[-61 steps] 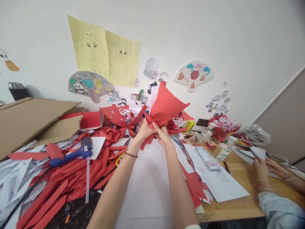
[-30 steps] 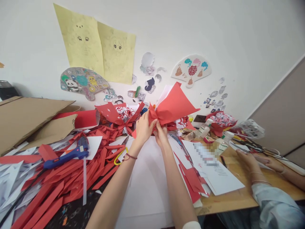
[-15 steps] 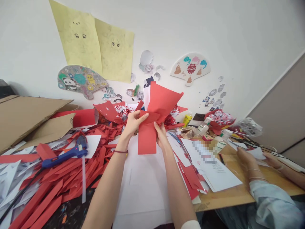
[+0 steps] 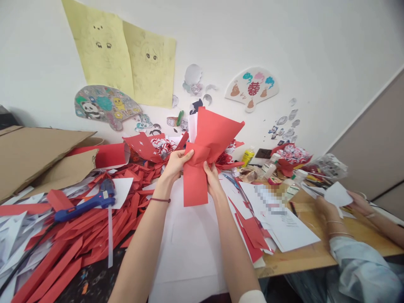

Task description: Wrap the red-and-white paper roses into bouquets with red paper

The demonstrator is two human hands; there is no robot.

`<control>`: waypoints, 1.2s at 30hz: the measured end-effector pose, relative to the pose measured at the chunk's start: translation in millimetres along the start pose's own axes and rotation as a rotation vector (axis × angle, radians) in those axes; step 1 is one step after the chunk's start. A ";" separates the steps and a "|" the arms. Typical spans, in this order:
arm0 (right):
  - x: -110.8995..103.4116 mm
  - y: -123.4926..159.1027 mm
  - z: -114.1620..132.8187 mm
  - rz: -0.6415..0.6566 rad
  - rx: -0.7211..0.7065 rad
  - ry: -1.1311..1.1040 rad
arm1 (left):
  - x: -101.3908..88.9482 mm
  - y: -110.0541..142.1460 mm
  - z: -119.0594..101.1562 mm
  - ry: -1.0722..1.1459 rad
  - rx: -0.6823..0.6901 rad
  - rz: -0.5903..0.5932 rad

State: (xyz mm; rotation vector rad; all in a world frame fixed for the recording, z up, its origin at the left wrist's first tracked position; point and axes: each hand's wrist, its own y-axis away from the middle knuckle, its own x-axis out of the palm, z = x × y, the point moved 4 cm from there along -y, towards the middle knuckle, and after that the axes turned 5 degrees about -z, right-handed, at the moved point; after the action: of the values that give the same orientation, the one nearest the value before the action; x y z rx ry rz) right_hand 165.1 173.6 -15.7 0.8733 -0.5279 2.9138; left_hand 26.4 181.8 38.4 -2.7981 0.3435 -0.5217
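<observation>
Upright between my hands is a red paper bouquet wrapper (image 4: pixel 217 130), flared at the top, with a flat strip hanging below its pinched waist. A bit of white paper shows behind its upper left edge. My left hand (image 4: pixel 176 164) grips the waist from the left, thumb lying across the front fold. On the right side, my right hand (image 4: pixel 213 176) holds the waist, thumb up against the red paper and the other fingers partly hidden behind. White sheets (image 4: pixel 189 252) lie under it on the table. Behind stand red-wrapped bouquets with red-and-white paper flowers (image 4: pixel 164 146).
At left, a blue glue gun (image 4: pixel 85 206) rests on heaped red paper strips (image 4: pixel 69 244), near cardboard (image 4: pixel 41 151). To the right are a printed sheet (image 4: pixel 290 231), glue bottles (image 4: pixel 269 166) and another bouquet (image 4: pixel 290 155). A co-worker's hands (image 4: pixel 328 210) hold white paper at far right.
The wrapper's front fold sits slightly lower and bulges more, while both my hands keep their grip. At right, the co-worker has lifted and turned the white paper.
</observation>
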 end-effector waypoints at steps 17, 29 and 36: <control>-0.5 0.2 6.1 -0.175 -0.133 0.010 | -5.3 2.7 7.4 -0.155 -0.139 0.019; -4.2 -1.9 -0.3 -0.170 -0.146 0.086 | -5.7 6.8 -2.3 -0.169 -0.104 0.037; -9.9 -8.3 0.1 0.026 -0.131 0.197 | -2.9 6.4 1.8 -0.162 -0.089 0.072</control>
State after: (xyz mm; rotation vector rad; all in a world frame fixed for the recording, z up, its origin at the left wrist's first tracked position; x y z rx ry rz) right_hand 174.7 181.8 -18.4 0.5611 -0.7077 2.9048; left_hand 23.3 177.1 33.9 -2.8766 0.4407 -0.2671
